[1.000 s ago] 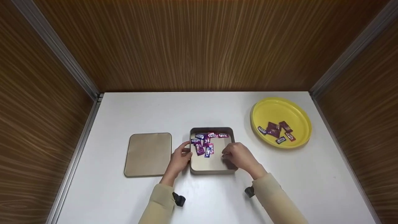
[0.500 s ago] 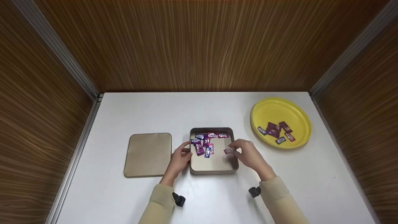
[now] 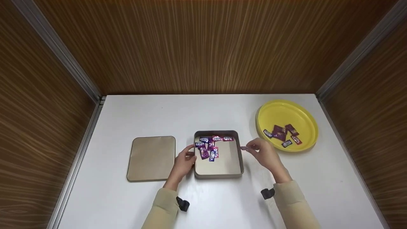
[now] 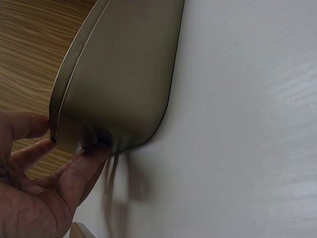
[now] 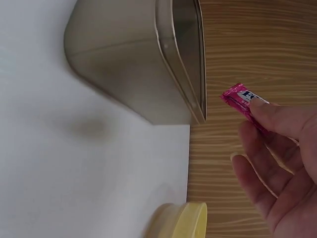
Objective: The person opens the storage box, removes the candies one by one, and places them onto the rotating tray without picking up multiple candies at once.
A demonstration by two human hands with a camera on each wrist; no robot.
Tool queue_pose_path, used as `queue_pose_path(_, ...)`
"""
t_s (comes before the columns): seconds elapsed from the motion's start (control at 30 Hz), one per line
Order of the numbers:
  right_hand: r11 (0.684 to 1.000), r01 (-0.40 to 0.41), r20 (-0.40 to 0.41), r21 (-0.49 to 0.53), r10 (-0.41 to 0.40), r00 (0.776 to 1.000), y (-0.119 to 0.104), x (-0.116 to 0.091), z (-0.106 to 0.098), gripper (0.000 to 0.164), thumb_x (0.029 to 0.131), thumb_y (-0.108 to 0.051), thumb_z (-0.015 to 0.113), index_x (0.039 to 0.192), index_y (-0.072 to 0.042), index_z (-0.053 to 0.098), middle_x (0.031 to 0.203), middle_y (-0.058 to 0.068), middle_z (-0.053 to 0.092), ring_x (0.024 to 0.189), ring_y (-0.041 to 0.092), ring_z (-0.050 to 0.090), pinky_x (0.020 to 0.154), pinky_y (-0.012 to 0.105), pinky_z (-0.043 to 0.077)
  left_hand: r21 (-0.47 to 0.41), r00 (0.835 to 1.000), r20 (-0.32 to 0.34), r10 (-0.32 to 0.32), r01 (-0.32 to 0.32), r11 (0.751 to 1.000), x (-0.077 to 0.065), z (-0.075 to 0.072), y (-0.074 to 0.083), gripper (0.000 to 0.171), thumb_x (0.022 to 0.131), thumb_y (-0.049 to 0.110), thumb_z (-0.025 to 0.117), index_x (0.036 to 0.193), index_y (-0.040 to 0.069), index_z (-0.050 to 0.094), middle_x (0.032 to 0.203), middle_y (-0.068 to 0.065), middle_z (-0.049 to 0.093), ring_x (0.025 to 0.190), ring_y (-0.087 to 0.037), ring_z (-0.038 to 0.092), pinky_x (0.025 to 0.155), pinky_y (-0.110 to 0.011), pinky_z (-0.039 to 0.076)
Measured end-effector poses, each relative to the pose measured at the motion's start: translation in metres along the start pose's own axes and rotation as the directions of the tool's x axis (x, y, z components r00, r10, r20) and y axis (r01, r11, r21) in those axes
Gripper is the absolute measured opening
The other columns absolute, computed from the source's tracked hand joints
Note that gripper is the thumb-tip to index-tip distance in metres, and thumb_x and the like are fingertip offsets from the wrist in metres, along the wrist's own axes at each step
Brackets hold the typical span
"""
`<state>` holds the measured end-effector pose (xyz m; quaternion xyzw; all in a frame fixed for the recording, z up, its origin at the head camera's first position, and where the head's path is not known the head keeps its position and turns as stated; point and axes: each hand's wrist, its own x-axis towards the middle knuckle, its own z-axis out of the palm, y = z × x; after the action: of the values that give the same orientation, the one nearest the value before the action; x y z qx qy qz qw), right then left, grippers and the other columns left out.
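Note:
A pink-wrapped candy [image 5: 241,99] is pinched between the thumb and fingers of my right hand [image 3: 266,156]. That hand hovers just outside the right wall of an open square metal tin [image 3: 219,176]. Several purple, blue and pink candies [image 3: 204,152] lie inside the tin, mostly toward its left and back. My left hand [image 3: 183,163] rests against the tin's left side; in the left wrist view its thumb and fingertips touch the outer wall [image 4: 119,64] and rim, spread apart rather than wrapped round.
A flat square lid [image 3: 152,159] lies on the white table [image 3: 178,111], left of the tin. To the right, a round yellow tray [image 3: 281,111] holds several more candies [image 3: 279,132]. Wood-grain panels [image 3: 203,47] enclose the table at the back and sides.
My right hand has lifted the pink candy out of the tin and carried it rightward over the right wall. The left hand and tin have stayed in place.

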<state>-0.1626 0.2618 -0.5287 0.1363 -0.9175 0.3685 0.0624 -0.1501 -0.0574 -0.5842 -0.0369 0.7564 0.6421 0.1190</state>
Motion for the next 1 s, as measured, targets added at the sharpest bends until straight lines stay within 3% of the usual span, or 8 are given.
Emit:
queue_pose_path(0.17, 0.998, -0.061, -0.069, 0.014, 0.061, 0.996, 0.009, 0.002, -0.008, 0.005, 0.084, -0.003, 0.076, 0.087, -0.005, 0.072, 0.082, 0.004, 0.071, 0.067, 0.015, 0.064, 0.058, 0.028, 0.051, 0.025, 1.0, 0.0, 0.027, -0.027, 0.999, -0.001, -0.001, -0.002, 0.05, 0.095, 0.002, 0.057, 0.144, 0.001, 0.045, 0.119, -0.026, 0.059, 0.106, -0.032, 0.063, 0.078, -0.035, 0.055)
queue_pose_path(0.4, 0.988, -0.151, -0.163, 0.022, 0.152, 0.975, 0.025, 0.004, -0.02, 0.008, 0.088, -0.002, 0.071, 0.095, 0.0, 0.074, 0.085, 0.01, 0.071, 0.073, 0.02, 0.067, 0.061, 0.019, 0.05, 0.039, 0.999, -0.005, 0.041, -0.04, 0.998, 0.0, -0.002, -0.003, 0.05, 0.094, 0.001, 0.057, 0.143, 0.0, 0.046, 0.118, -0.027, 0.059, 0.105, -0.033, 0.063, 0.079, -0.035, 0.055)
queue_pose_path(0.63, 0.963, -0.256, -0.24, 0.081, 0.268, 0.933, 0.044, 0.007, -0.035, 0.014, 0.09, -0.003, 0.069, 0.101, 0.006, 0.072, 0.092, 0.019, 0.071, 0.08, 0.028, 0.068, 0.062, 0.012, 0.047, 0.042, 1.0, -0.006, 0.025, -0.025, 0.999, 0.0, 0.0, -0.002, 0.05, 0.095, 0.0, 0.056, 0.143, 0.001, 0.046, 0.119, -0.026, 0.059, 0.106, -0.033, 0.063, 0.081, -0.036, 0.055)
queue_pose_path(0.87, 0.895, -0.419, -0.206, 0.151, 0.443, 0.873, 0.062, 0.008, -0.052, 0.023, 0.096, -0.007, 0.061, 0.114, 0.005, 0.069, 0.105, 0.02, 0.067, 0.089, 0.023, 0.066, 0.064, 0.012, 0.05, 0.033, 1.0, -0.01, 0.016, -0.016, 0.999, 0.001, 0.0, -0.003, 0.05, 0.095, 0.0, 0.057, 0.144, 0.002, 0.046, 0.12, -0.026, 0.059, 0.107, -0.032, 0.063, 0.08, -0.035, 0.055)
queue_pose_path(1.0, 0.864, -0.475, -0.211, 0.167, 0.501, 0.839, 0.073, 0.008, -0.056, 0.024, 0.098, -0.006, 0.057, 0.116, 0.006, 0.068, 0.109, 0.022, 0.066, 0.092, 0.024, 0.065, 0.063, 0.013, 0.051, 0.032, 1.0, -0.007, 0.02, -0.02, 0.999, 0.001, 0.0, -0.003, 0.05, 0.095, 0.0, 0.056, 0.144, 0.002, 0.046, 0.12, -0.026, 0.059, 0.108, -0.032, 0.063, 0.08, -0.035, 0.055)
